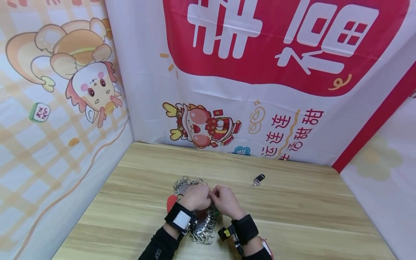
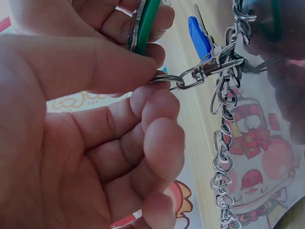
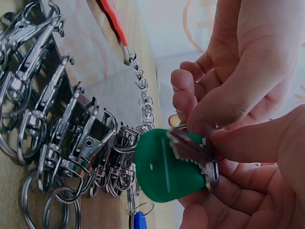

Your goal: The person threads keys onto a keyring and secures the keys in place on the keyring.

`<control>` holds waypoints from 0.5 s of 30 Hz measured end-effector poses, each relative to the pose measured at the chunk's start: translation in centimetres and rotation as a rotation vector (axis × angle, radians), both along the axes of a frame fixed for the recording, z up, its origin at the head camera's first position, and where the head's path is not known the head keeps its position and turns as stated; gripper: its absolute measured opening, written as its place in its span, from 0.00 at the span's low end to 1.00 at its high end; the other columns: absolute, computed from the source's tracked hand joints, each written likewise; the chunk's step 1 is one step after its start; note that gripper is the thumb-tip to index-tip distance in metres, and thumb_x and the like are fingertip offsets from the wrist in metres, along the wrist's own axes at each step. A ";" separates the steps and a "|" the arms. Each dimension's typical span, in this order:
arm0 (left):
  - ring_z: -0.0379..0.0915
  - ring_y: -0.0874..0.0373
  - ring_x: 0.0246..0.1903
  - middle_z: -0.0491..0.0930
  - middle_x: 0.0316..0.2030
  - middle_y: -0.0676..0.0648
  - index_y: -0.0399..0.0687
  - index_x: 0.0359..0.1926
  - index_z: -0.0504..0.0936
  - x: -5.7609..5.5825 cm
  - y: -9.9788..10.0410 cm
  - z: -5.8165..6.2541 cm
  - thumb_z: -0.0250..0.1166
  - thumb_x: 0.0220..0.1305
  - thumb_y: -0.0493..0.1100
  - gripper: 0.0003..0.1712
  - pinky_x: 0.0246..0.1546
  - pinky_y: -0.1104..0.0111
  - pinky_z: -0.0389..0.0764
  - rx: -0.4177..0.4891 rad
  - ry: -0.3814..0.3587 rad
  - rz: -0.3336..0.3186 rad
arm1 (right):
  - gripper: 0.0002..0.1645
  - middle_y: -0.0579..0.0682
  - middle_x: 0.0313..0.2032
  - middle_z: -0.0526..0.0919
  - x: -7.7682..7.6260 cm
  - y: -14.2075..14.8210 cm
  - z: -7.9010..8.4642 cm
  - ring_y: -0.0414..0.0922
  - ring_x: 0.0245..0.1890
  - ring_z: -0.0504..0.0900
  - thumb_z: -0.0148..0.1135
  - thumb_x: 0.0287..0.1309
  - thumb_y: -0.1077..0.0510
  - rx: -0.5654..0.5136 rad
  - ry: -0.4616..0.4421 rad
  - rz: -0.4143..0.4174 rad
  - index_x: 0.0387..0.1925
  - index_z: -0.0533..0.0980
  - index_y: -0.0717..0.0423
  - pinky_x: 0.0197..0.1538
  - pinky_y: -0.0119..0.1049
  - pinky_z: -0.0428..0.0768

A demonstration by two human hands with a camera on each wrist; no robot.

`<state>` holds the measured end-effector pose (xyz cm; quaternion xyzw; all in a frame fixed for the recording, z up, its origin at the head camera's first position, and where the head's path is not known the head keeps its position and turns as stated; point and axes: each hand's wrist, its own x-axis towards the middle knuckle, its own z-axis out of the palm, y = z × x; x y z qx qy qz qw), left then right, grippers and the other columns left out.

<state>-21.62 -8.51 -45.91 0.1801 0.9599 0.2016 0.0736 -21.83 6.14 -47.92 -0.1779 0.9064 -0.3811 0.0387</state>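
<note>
A clear panel (image 3: 90, 62) edged with swivel clasps (image 3: 62, 95) and split rings lies beneath both hands. My left hand (image 1: 196, 196) pinches a split ring (image 2: 164, 78) linked to one of these clasps, thumb over fingertips. My right hand (image 1: 225, 202) sits against it and pinches a green tag (image 3: 164, 167) with a metal key (image 3: 188, 148) in front of it. Fingers of the two hands nearly meet and partly hide the ring. A blue tag (image 2: 199, 38) hangs close by, and a red tag (image 1: 171, 203) lies left of the left hand.
Farther back on the wooden table (image 1: 308, 198), to the right, lies a small black strap clip (image 1: 259, 179) with a metal end. Printed cloth walls (image 1: 143, 90) rise behind and at the sides.
</note>
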 end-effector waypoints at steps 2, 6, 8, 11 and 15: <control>0.62 0.60 0.16 0.64 0.17 0.52 0.50 0.17 0.68 0.0 -0.1 0.0 0.61 0.55 0.38 0.13 0.18 0.69 0.61 0.001 -0.002 -0.004 | 0.09 0.43 0.22 0.75 0.0 0.0 0.0 0.37 0.18 0.71 0.57 0.63 0.59 -0.001 -0.003 0.002 0.27 0.75 0.54 0.20 0.30 0.69; 0.62 0.60 0.16 0.64 0.16 0.52 0.50 0.18 0.69 0.0 -0.2 0.1 0.61 0.54 0.37 0.12 0.17 0.69 0.61 0.001 -0.008 -0.012 | 0.08 0.43 0.22 0.75 0.1 0.0 0.0 0.37 0.18 0.71 0.57 0.63 0.59 -0.002 -0.010 -0.001 0.27 0.75 0.55 0.20 0.30 0.69; 0.62 0.60 0.16 0.65 0.16 0.53 0.50 0.19 0.70 0.0 -0.2 0.2 0.61 0.54 0.37 0.11 0.17 0.69 0.62 -0.005 -0.004 -0.017 | 0.08 0.43 0.22 0.75 0.1 0.0 0.0 0.37 0.18 0.71 0.57 0.63 0.59 -0.003 -0.012 -0.006 0.27 0.76 0.55 0.20 0.30 0.69; 0.63 0.60 0.17 0.66 0.17 0.53 0.50 0.20 0.71 0.1 -0.3 0.2 0.60 0.56 0.37 0.10 0.18 0.69 0.63 -0.014 0.006 -0.024 | 0.08 0.43 0.22 0.75 0.1 0.0 0.0 0.37 0.18 0.71 0.58 0.63 0.59 -0.001 -0.007 -0.010 0.27 0.76 0.55 0.21 0.30 0.69; 0.64 0.60 0.18 0.68 0.19 0.53 0.50 0.21 0.72 0.1 -0.3 0.2 0.60 0.59 0.38 0.10 0.18 0.69 0.64 -0.021 0.029 -0.037 | 0.08 0.44 0.22 0.75 0.1 0.0 0.0 0.37 0.19 0.71 0.58 0.62 0.60 0.002 0.001 -0.011 0.27 0.76 0.56 0.21 0.30 0.69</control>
